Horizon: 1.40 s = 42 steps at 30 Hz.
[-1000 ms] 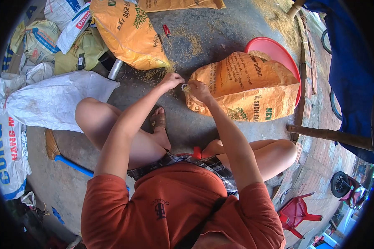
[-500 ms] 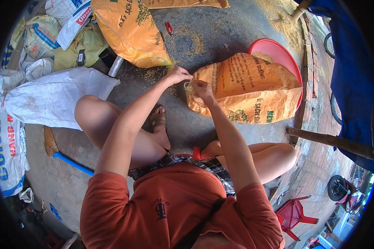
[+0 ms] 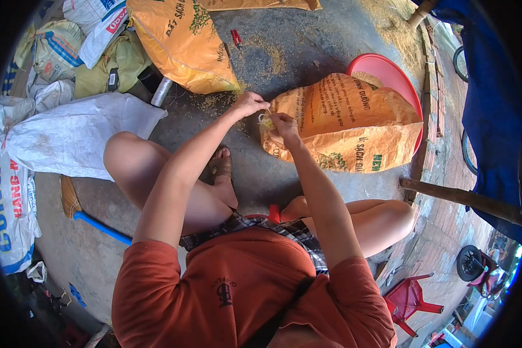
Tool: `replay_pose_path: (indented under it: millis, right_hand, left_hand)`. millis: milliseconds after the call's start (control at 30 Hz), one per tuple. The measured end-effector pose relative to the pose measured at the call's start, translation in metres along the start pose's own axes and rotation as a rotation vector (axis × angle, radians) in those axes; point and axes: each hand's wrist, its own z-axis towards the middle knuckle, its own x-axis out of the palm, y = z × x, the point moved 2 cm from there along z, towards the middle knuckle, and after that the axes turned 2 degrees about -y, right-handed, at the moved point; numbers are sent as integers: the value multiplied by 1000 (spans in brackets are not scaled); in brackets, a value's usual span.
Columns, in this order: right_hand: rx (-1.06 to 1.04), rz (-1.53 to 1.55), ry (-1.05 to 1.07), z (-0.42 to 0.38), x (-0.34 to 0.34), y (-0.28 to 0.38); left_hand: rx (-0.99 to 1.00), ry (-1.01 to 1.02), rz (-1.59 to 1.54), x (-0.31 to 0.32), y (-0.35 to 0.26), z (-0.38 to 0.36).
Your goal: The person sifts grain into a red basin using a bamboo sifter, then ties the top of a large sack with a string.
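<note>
An orange woven sack [image 3: 354,124] with dark printing lies on its side in front of me on the right. My left hand [image 3: 252,104] is closed in a pinch just off the sack's near-left corner; what sits between its fingertips is too small to make out. Close beside it, my right hand [image 3: 284,124] is also pinched, over that same corner, and its fingers hide what they hold. A small white loop [image 3: 261,118] shows at the corner below the fingertips. A spool of pale thread [image 3: 161,93] lies to the left on the floor.
Behind the sack is a red basin [image 3: 414,95] with grain. A filled orange sack [image 3: 182,49] and red-handled snips [image 3: 236,39] are farther off, among scattered grain. White sacks [image 3: 81,136] and a blue-handled tool [image 3: 101,228] lie left; a red stool [image 3: 412,298] is at right.
Both hands stay at the sack's corner and have shifted only slightly, the fingertips a little apart. The sack and the things around it look the same.
</note>
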Motion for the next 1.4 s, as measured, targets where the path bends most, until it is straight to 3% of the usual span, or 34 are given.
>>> replay_pose_path:
  millis: [67,167,200,233,300,467,533,567,600,633,700,767,833,867,933,967,1033,1133,1233,1400]
  right_hand:
    - [37,48,3,3,-2,-6]
    - [58,159,-28,6,-8,-14]
    - [109,247,-45,7,-10,-17]
    - [159,333,-61,8,-11,-21]
    - [182,447,-62,14,-11,-30]
    - [227,713,76,26,-14,-47]
    - [327,878,206,21,-13,-42]
    - [325,880,205,19,-12,-39]
    - [325,922,186,19,-11,-38]
    - [326,965,165,19,-10,-37]
    - [301,961,133,15,-6,-31]
    - [278,953,104,7,0,-21]
    - [65,645,-122,-16,3,5]
    - [65,643,-121,-16,6,7]
    - [37,783,-137,-14,9,8]
    - [38,782,-133,-13,9,7]
    - [60,803,-133,-8,7,1]
    - [213,875,18,-4,-1,-6]
    - [243,1027,112,-1,-1,-10]
    - [214,1010,218,0,5,-16]
  left_hand:
    - [61,-166,-129,-3,18,9]
    - [45,-160,8,-9,18,-3]
    - [42,45,-5,-7,16,-10]
    - [41,44,-4,-6,13,-16]
    - [215,239,49,7,-1,-29]
    - [391,-8,163,29,-24,-35]
    - [365,4,134,27,-16,-28]
    - [337,20,105,26,-11,-25]
    - [165,87,-30,19,-20,-35]
    - [168,91,-27,17,-18,-34]
    - [65,209,-320,17,-7,-33]
    - [41,239,-271,20,3,-26]
    - [-64,189,-244,18,-1,-28]
    - [-64,189,-245,16,-8,-32]
    - [-101,220,153,5,-48,-55]
    - [-104,216,153,10,-41,-52]
    - [283,13,315,18,-33,-48]
    - [286,-29,176,21,-27,-48]
    - [324,-44,150,20,-28,-52]
    - [280,-55,204,19,-26,-56]
